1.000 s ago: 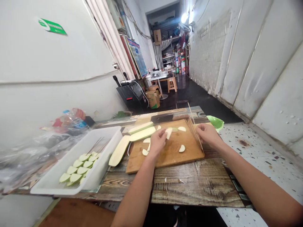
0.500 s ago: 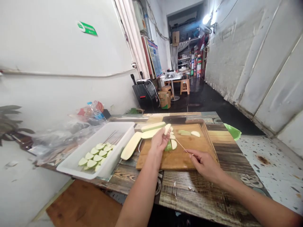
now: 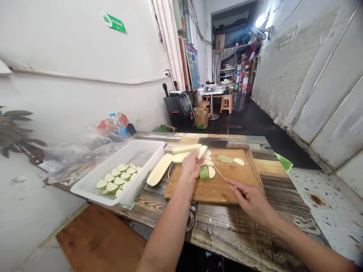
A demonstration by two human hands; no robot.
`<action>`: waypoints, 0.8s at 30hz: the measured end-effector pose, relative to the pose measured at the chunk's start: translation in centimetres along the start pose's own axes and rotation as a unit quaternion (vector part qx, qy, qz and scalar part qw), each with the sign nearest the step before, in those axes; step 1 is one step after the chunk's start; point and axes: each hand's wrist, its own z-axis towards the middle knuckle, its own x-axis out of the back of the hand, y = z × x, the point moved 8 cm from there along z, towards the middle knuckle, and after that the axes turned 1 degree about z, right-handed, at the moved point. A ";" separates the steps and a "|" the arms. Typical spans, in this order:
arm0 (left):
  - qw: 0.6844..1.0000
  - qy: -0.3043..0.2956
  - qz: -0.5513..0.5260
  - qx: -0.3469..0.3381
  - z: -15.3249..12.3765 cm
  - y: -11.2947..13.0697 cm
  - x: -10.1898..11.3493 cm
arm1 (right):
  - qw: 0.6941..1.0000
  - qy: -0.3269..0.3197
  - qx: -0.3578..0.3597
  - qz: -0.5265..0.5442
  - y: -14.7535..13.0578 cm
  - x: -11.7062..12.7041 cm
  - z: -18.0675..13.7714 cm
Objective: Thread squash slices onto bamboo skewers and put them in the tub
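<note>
My left hand [image 3: 192,165] is closed on a pale zucchini slice [image 3: 202,151] above the cutting board [image 3: 218,192]. Between the thumb and fingers of my right hand [image 3: 249,196] is a thin wooden skewer [image 3: 221,174], slanting up towards the left hand; its tip is too small to make out. Under the skewer lies a cut zucchini chunk [image 3: 204,173] with green skin. More slices [image 3: 238,161] rest on the far part of the board. Long halved zucchinis [image 3: 159,170] lie left of the board, pale side up.
A white plastic tray [image 3: 93,198] holds rows of skewered slices [image 3: 115,178]. Several loose skewers [image 3: 255,170] lie along the board's right edge. A knife [image 3: 212,144] lies behind the board. Plastic bags [image 3: 76,158] and a water bottle [image 3: 119,126] crowd the table's left side.
The camera view has turned a little to the left, so the scene sits further right. Both hands keep their grip on the slice and the skewer, with little other movement.
</note>
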 end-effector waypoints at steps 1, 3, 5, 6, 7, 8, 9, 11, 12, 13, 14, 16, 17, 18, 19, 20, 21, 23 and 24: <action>1.000 0.002 0.004 -0.003 -0.1 0.1 0.0 | 1.000 -0.001 0.000 0.002 0.0 0.0 0.0; 1.000 0.002 0.009 -0.009 -0.2 0.3 -0.1 | 1.000 -0.002 -0.003 -0.001 0.2 0.0 -0.1; 1.000 -0.004 0.018 -0.013 -0.3 0.4 -0.2 | 1.000 -0.002 -0.008 -0.009 0.4 0.0 -0.1; 1.000 -0.008 0.025 -0.014 -0.3 0.5 -0.3 | 1.000 0.000 -0.010 -0.013 0.4 0.0 -0.1; 0.999 -0.011 0.033 -0.015 -0.4 0.5 -0.3 | 1.000 0.001 -0.010 -0.015 0.5 0.1 0.0; 0.999 -0.013 0.039 -0.016 -0.4 0.6 -0.4 | 1.000 0.002 -0.009 -0.015 0.5 0.1 0.0; 0.999 -0.013 0.044 -0.017 -0.5 0.6 -0.5 | 1.000 0.003 -0.007 -0.014 0.4 0.1 0.0; 0.999 -0.011 0.048 -0.018 -0.6 0.6 -0.5 | 1.000 0.005 -0.003 -0.011 0.3 0.2 0.0; 0.999 -0.010 0.049 -0.018 -0.6 0.6 -0.5 | 1.000 0.004 -0.001 -0.009 0.2 0.2 0.0; 0.999 -0.010 0.050 -0.017 -0.6 0.6 -0.5 | 1.000 0.004 0.001 -0.009 0.1 0.2 0.0; 0.999 -0.011 0.050 -0.017 -0.6 0.6 -0.5 | 1.000 0.004 0.001 -0.009 -0.1 0.3 -0.1; 0.999 -0.013 0.048 -0.017 -0.5 0.6 -0.6 | 1.000 0.004 0.003 -0.010 -0.4 0.4 -0.2; 0.999 -0.012 0.047 -0.018 -0.5 0.6 -0.5 | 1.000 0.004 0.004 -0.011 -0.5 0.4 -0.2; 0.999 -0.011 0.046 -0.019 -0.5 0.6 -0.5 | 1.000 0.003 0.006 -0.013 -0.6 0.4 -0.3; 0.999 -0.009 0.045 -0.020 -0.5 0.6 -0.5 | 1.000 0.002 0.006 -0.014 -0.7 0.3 -0.3; 0.999 -0.008 0.045 -0.020 -0.5 0.6 -0.5 | 1.000 0.001 0.007 -0.014 -0.8 0.3 -0.3; 0.999 -0.007 0.046 -0.021 -0.5 0.6 -0.5 | 1.000 0.001 0.009 -0.014 -0.8 0.3 -0.3; 0.999 -0.007 0.046 -0.021 -0.5 0.7 -0.5 | 1.000 0.005 0.013 -0.011 -0.8 0.2 -0.3; 0.999 -0.008 0.045 -0.020 -0.6 0.7 -0.5 | 1.000 0.006 0.013 -0.009 -0.8 0.2 -0.3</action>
